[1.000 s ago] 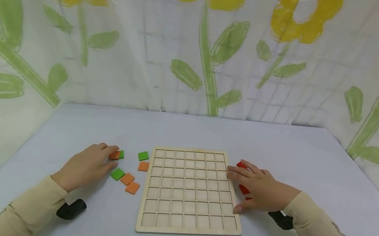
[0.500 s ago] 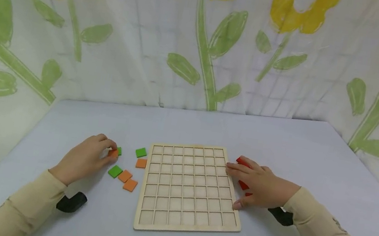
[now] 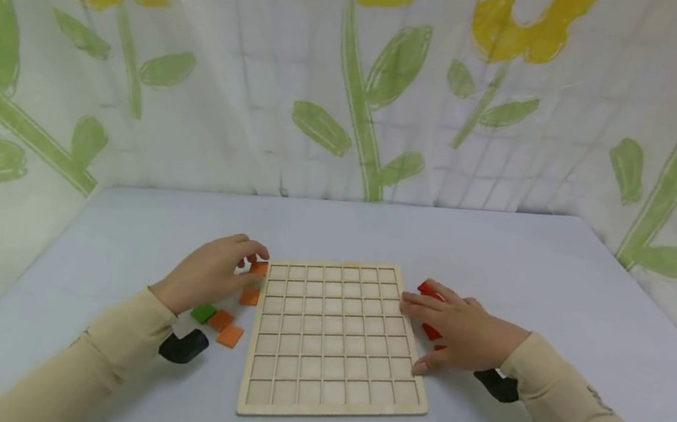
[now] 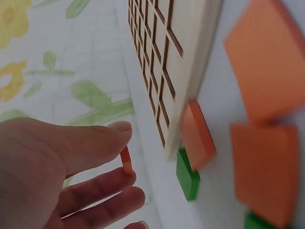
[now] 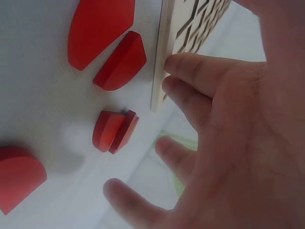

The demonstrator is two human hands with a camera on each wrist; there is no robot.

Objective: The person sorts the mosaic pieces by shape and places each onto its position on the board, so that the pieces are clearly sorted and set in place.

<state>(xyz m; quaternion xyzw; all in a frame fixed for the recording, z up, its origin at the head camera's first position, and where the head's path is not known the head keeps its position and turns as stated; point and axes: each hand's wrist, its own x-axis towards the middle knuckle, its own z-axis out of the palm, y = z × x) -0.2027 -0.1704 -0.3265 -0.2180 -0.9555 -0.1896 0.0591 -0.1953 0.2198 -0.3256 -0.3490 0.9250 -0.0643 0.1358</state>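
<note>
My left hand [image 3: 202,279] pinches a small orange square tile [image 4: 126,161] between thumb and finger, held near the far left corner of a pale wooden grid board [image 3: 329,345]. Below that hand, an orange tile [image 3: 250,296] lies along the board's left edge, and the left wrist view shows a green tile [image 4: 188,174] beside it. My right hand [image 3: 471,335] has its fingers spread, with fingertips at the board's right edge. Several red pieces with curved sides [image 5: 120,62] lie under and beside it, partly hidden in the head view.
Nearer me on the left lie a green tile [image 3: 203,312] and two more orange tiles [image 3: 230,335]. A black wrist device [image 3: 184,346] hangs under the left wrist, another [image 3: 496,385] under the right. Behind the pale table [image 3: 177,214] hangs a flower-print curtain [image 3: 192,119].
My left hand has picked up the orange tile from the left group and carried it right to the board's far left corner. The right hand has stayed at the right edge.
</note>
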